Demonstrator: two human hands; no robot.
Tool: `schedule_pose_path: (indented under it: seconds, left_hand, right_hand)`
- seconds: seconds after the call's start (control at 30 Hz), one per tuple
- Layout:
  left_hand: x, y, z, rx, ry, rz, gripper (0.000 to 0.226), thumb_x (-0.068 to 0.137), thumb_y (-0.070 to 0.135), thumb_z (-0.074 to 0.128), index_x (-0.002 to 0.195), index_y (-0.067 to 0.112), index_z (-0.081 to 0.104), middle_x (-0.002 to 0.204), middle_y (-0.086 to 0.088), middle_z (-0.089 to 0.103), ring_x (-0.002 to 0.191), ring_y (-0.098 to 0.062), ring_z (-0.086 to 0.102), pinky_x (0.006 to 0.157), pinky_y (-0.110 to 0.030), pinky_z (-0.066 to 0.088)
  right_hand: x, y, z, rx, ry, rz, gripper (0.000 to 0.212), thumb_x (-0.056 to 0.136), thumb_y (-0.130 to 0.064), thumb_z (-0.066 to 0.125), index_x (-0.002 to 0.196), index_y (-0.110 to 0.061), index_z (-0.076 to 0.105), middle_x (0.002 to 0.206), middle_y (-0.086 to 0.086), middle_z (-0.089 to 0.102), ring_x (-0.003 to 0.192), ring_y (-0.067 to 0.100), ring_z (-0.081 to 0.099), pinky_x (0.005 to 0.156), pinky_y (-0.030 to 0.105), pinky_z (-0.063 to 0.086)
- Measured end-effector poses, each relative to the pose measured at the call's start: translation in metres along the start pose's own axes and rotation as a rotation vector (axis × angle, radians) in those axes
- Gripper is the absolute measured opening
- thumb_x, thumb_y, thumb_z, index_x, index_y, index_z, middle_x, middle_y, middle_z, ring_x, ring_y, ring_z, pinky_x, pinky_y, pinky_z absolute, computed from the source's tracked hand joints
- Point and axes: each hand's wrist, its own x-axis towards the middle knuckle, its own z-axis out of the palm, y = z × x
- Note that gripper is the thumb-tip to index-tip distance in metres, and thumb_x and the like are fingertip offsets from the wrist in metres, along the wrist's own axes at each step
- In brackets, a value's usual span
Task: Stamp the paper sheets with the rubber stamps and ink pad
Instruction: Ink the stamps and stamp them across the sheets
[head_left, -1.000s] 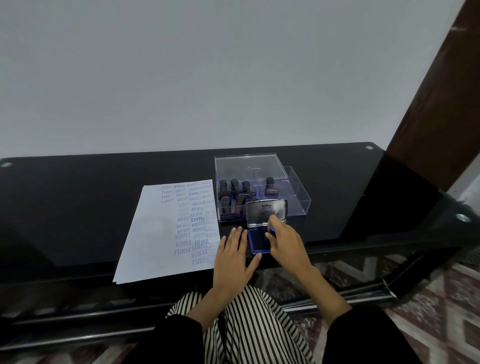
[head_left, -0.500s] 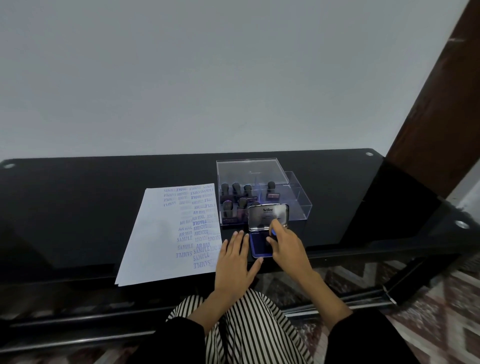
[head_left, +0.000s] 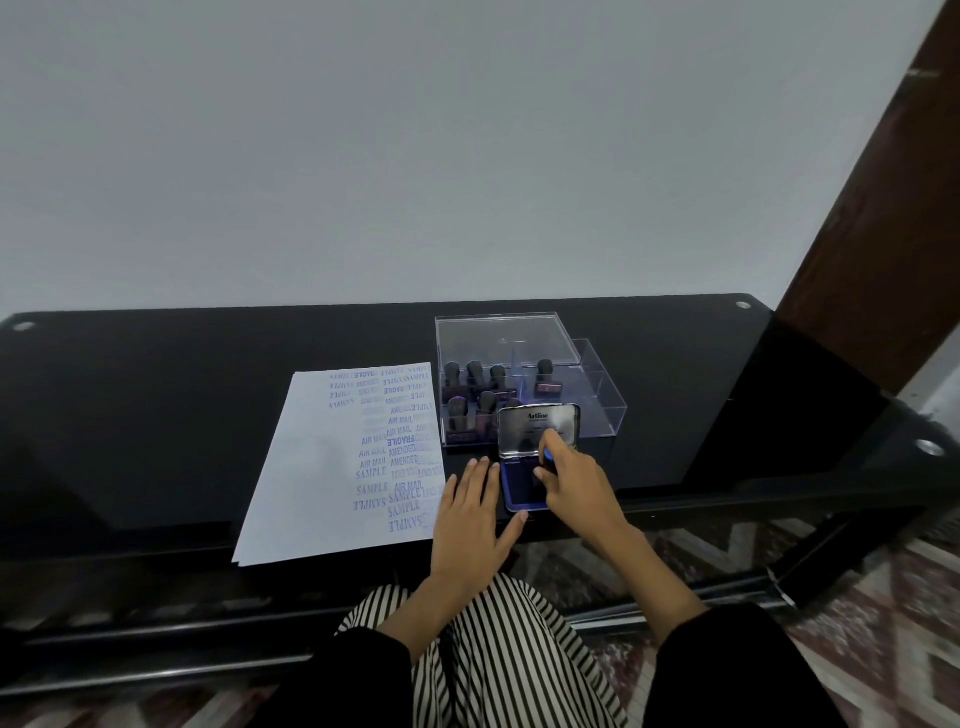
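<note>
A white paper sheet (head_left: 322, 483) with several blue stamp marks down its right side lies on the black glass table (head_left: 156, 415). To its right stands the open blue ink pad (head_left: 517, 491), its metal lid (head_left: 537, 428) tilted up. My right hand (head_left: 579, 491) grips a rubber stamp (head_left: 548, 457) with a blue top, pressed down on the pad. My left hand (head_left: 472, 512) rests flat on the table between paper and pad, thumb touching the pad's front corner.
A clear plastic box (head_left: 597, 410) with several dark-handled stamps (head_left: 475, 387) stands behind the ink pad, its lid (head_left: 506, 338) propped at the back. The table's front edge runs just under my wrists. A wooden door frame (head_left: 883, 208) rises at the right.
The view has shifted slightly. My right hand stays on the ink pad with the stamp; my left hand stays flat beside it.
</note>
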Motion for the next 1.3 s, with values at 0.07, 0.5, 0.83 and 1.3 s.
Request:
schedule_pose_path:
  seconds: [0.07,0.5,0.83,1.3]
  left_hand:
    - [0.000,0.000,-0.001,-0.019,-0.025,-0.003,0.076,0.096,0.055,0.003,0.122,0.013,0.061,0.125,-0.002,0.062,0.118,-0.015,0.058,0.106,-0.032,0.034]
    - [-0.002,0.002,-0.001,-0.045,0.030,0.053,0.112,0.065,0.073,-0.031,0.149,0.013,0.013,0.157,-0.005,0.015,0.146,-0.018,0.007,0.111,-0.032,-0.011]
    - [0.000,0.001,-0.008,-0.171,-0.028,0.059,0.108,0.067,0.077,-0.017,0.149,0.013,0.015,0.157,-0.004,0.012,0.146,-0.016,0.004,0.111,-0.029,-0.012]
    - [0.013,-0.094,-0.080,-0.587,0.363,0.017,0.023,0.095,0.017,0.046,0.113,0.014,0.060,0.115,0.007,0.059,0.104,0.003,0.050,0.094,-0.003,0.033]
  right_hand:
    - [0.002,-0.001,-0.001,-0.005,-0.012,0.005,0.014,0.092,-0.010,0.052,0.095,-0.012,0.038,0.075,0.010,0.056,0.069,0.026,0.055,0.057,0.036,0.044]
    - [-0.010,0.000,0.005,0.005,0.046,0.002,0.021,0.092,-0.010,0.052,0.089,-0.019,0.033,0.088,0.006,0.059,0.081,0.021,0.055,0.067,0.037,0.052]
    - [-0.012,-0.002,0.005,0.054,0.068,0.010,0.020,0.092,-0.012,0.052,0.092,-0.024,0.036,0.095,0.000,0.058,0.088,0.014,0.056,0.071,0.026,0.050]
    - [0.036,-0.080,0.014,0.260,0.105,-0.117,0.014,0.089,-0.015,0.058,0.085,-0.014,0.044,0.068,-0.006,0.052,0.063,0.011,0.053,0.057,0.023,0.044]
